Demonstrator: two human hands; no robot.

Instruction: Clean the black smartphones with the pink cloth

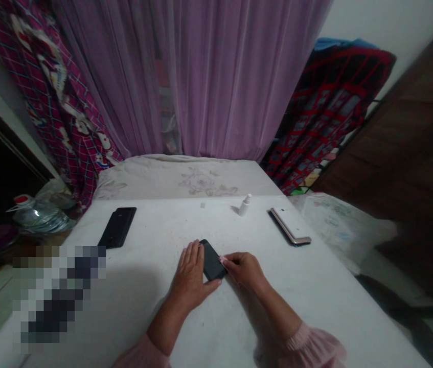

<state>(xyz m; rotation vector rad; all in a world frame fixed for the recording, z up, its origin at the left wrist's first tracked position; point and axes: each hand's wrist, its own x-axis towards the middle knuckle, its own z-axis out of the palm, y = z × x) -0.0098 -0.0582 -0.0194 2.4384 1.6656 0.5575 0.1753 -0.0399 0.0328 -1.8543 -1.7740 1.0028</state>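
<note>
Directly between the left hand (190, 270) and the right hand (246, 270), a dark phone (212, 260) lies screen up, its long axis slanting from far on the left's side to near on the right's. The left holds it between straight fingers and thumb; the right pinches a pink scrap (222, 259) at its edge. White cloth (158, 225) spreads open ahead; stacked phones (288, 224) sit past the right hand, purple curtains (208, 76) farthest ahead.

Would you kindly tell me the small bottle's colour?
The small bottle is white, seen best in the head view.
</note>
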